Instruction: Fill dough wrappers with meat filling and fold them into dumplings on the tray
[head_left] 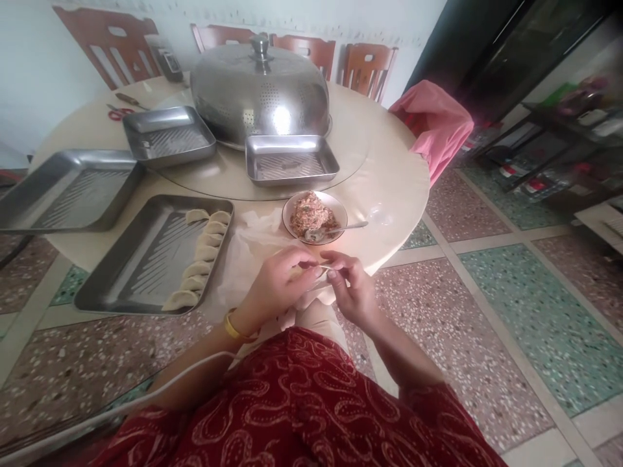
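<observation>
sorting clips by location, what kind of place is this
Most likely a home dining area. A round table with wooden chairs behind it stands on a terrazzo tile floor. On it are a domed metal food cover, a bowl of filling and a tray of folded dumplings.

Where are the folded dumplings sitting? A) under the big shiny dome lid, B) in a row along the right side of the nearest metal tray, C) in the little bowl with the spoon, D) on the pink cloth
B: the pale folded dumplings lie in a row along the right edge of the nearest rectangular steel tray, while both hands pinch a wrapper in front of the table.
</observation>
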`<action>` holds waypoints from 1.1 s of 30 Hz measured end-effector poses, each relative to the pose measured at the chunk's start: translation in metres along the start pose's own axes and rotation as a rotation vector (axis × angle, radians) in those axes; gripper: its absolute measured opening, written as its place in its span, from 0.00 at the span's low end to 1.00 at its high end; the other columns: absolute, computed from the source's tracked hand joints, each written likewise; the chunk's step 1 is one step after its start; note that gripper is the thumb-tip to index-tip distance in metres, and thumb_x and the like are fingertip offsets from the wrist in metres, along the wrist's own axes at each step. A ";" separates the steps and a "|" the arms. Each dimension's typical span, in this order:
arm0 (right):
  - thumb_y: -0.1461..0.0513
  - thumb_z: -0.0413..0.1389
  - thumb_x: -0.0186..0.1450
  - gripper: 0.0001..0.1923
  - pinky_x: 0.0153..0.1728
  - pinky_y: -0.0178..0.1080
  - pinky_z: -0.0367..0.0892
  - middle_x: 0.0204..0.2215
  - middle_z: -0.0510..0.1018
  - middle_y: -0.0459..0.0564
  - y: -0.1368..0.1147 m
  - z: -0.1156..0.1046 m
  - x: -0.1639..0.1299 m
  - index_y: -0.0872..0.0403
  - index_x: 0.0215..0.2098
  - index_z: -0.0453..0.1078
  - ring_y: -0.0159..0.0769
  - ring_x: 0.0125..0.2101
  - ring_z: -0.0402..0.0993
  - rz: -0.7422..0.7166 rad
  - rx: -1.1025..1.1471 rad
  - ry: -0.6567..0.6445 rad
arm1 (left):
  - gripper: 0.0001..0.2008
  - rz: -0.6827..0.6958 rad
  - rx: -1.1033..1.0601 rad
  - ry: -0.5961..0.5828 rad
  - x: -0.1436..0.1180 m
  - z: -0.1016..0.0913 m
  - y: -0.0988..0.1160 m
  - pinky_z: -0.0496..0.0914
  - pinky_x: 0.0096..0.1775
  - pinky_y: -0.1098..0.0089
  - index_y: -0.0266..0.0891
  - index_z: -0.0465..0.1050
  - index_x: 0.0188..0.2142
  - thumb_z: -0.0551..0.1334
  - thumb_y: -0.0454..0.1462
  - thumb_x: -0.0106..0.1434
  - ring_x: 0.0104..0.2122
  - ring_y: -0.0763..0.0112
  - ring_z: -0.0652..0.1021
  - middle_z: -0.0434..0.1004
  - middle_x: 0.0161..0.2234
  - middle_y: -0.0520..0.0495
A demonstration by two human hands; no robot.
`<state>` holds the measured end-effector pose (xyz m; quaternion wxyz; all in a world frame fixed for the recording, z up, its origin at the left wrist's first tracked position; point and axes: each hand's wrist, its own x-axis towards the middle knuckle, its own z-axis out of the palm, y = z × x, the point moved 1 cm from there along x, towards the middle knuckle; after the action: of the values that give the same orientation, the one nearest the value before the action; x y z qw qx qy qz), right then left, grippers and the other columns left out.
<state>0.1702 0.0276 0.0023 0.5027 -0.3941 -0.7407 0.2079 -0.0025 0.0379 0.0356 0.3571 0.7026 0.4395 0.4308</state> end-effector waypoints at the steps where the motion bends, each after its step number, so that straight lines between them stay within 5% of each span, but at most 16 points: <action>1: 0.63 0.50 0.71 0.02 0.32 0.37 0.76 0.44 0.79 0.54 -0.001 -0.001 0.000 0.49 0.41 0.60 0.35 0.38 0.81 -0.002 -0.013 -0.008 | 0.05 0.013 0.023 -0.019 0.001 0.000 0.000 0.70 0.42 0.66 0.40 0.76 0.34 0.62 0.38 0.63 0.37 0.67 0.77 0.80 0.36 0.47; 11: 0.62 0.52 0.70 0.01 0.28 0.33 0.75 0.40 0.81 0.50 0.001 -0.002 -0.002 0.49 0.40 0.62 0.30 0.30 0.80 0.128 0.089 -0.044 | 0.09 -0.031 0.088 -0.182 0.007 -0.011 0.001 0.69 0.39 0.69 0.39 0.76 0.36 0.58 0.39 0.65 0.36 0.68 0.77 0.80 0.36 0.47; 18: 0.63 0.52 0.69 0.05 0.29 0.34 0.76 0.38 0.81 0.49 0.000 0.002 -0.002 0.49 0.44 0.64 0.32 0.31 0.81 0.050 -0.060 0.003 | 0.07 -0.025 0.218 -0.105 0.002 -0.002 -0.004 0.68 0.38 0.68 0.39 0.74 0.31 0.58 0.37 0.63 0.33 0.69 0.75 0.78 0.31 0.48; 24: 0.64 0.51 0.70 0.09 0.39 0.38 0.77 0.39 0.80 0.53 0.002 0.005 0.000 0.51 0.46 0.71 0.36 0.40 0.80 -0.033 -0.112 -0.019 | 0.07 0.123 0.270 -0.040 -0.006 -0.002 -0.012 0.69 0.41 0.67 0.39 0.74 0.34 0.57 0.35 0.65 0.36 0.68 0.77 0.79 0.35 0.46; 33: 0.62 0.50 0.70 0.09 0.45 0.43 0.76 0.44 0.76 0.53 0.002 0.012 0.004 0.49 0.43 0.73 0.38 0.47 0.76 0.082 0.052 -0.021 | 0.05 0.157 0.182 0.119 -0.015 0.001 -0.017 0.73 0.40 0.70 0.38 0.73 0.38 0.59 0.34 0.65 0.36 0.71 0.79 0.80 0.36 0.47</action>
<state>0.1588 0.0331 -0.0012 0.4963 -0.4086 -0.7235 0.2515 -0.0101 0.0303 0.0157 0.2302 0.7378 0.4407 0.4565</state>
